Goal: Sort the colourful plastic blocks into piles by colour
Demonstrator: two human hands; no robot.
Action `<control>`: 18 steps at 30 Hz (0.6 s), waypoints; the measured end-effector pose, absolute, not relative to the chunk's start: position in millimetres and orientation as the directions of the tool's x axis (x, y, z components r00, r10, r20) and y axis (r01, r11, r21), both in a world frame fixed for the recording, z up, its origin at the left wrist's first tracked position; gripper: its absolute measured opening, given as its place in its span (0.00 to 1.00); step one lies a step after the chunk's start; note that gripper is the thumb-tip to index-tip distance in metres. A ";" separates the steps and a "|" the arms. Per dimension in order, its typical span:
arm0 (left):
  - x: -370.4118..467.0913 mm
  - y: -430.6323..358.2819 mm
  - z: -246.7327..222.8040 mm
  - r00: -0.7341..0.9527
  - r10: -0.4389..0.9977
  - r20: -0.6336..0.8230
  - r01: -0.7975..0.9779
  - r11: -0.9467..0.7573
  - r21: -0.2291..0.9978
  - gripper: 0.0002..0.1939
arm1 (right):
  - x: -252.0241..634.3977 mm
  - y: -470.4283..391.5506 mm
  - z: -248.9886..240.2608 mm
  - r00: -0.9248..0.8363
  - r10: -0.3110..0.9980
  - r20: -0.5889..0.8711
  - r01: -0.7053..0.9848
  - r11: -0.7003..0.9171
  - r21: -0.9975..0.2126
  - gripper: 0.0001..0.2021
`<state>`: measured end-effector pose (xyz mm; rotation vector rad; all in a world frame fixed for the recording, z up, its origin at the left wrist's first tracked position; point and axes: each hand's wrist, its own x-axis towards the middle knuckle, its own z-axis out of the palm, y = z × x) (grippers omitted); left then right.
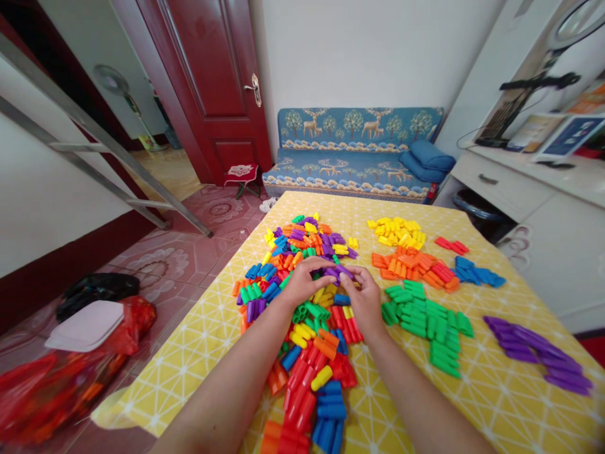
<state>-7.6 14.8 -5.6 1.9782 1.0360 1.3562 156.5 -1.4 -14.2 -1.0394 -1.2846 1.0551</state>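
Observation:
Purple plastic bullet-shaped blocks (344, 271) are pinched between the fingertips of both hands, above a mixed heap of blocks. My left hand (306, 280) is closed on them from the left, and my right hand (363, 293) from the right. Whether the purple pieces are joined is unclear behind the fingers. Beneath and around the hands spreads the mixed heap (302, 359) of red, blue, green, orange, yellow and purple blocks. To the right lie single-colour groups: yellow (399, 232), orange (411, 265), blue (477, 272), green (430, 321), purple (539, 353) and a few red blocks (451, 244).
The blocks lie on a table with a yellow patterned cloth (203, 340). A blue sofa (350, 164) stands beyond, and a white cabinet (534, 189) at right. On the floor to the left are red plastic bags (57, 397), a white lid (87, 325) and a metal ladder (118, 164).

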 end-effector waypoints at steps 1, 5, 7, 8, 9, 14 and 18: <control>-7.6 15.0 -6.2 0.204 0.823 0.530 0.295 -0.568 0.768 0.16 | 156.9 -1.4 -14.1 0.024 0.977 0.214 -0.002 0.214 -0.977 0.14; -7.0 14.9 -6.5 0.183 0.838 0.513 0.295 -0.545 0.785 0.15 | 158.6 -0.3 -16.5 0.067 0.974 0.216 -0.019 0.218 -0.976 0.13; -6.6 14.2 -5.4 0.169 0.847 0.505 0.298 -0.532 0.792 0.14 | 159.8 0.2 -17.9 0.085 0.974 0.210 -0.036 0.213 -0.976 0.12; -6.4 13.9 -4.9 0.164 0.849 0.502 0.300 -0.528 0.795 0.14 | 160.5 0.3 -18.2 0.089 0.974 0.206 -0.040 0.210 -0.977 0.12; -6.3 13.5 -4.5 0.161 0.851 0.500 0.301 -0.525 0.796 0.13 | 161.1 0.4 -18.3 0.087 0.975 0.204 -0.041 0.208 -0.977 0.12; -6.7 12.3 -4.0 0.174 0.851 0.495 0.308 -0.525 0.793 0.13 | 163.1 0.2 -15.7 -0.027 0.974 0.226 -0.044 0.224 -0.974 0.12; -6.9 11.3 -2.7 0.186 0.850 0.493 0.316 -0.527 0.789 0.14 | 164.8 0.7 -13.7 -0.069 0.978 0.199 -0.068 0.194 -0.979 0.13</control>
